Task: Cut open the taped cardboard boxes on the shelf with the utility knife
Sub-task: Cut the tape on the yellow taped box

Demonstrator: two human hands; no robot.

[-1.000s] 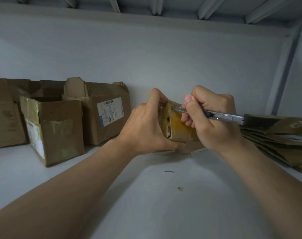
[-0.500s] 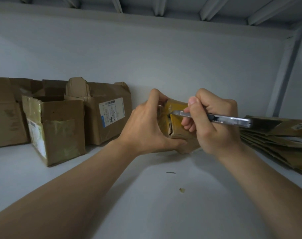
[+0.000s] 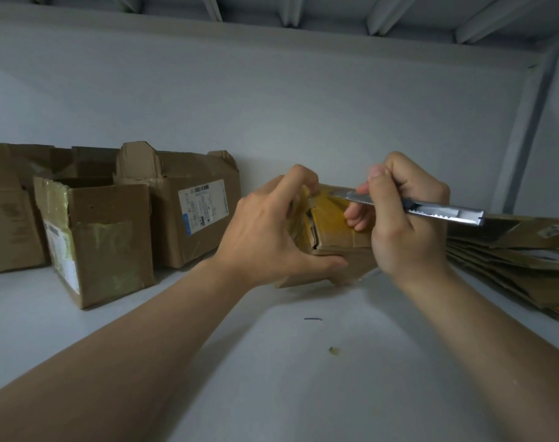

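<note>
Both hands work at mid-shelf: the left hand grips a small box wrapped in yellow tape, tilted on the shelf, and the right hand is wrapped round the knife, tip at the box's top edge. One seam already gapes. The open boxes stand at left, so this looks like the last taped one in view.
</note>
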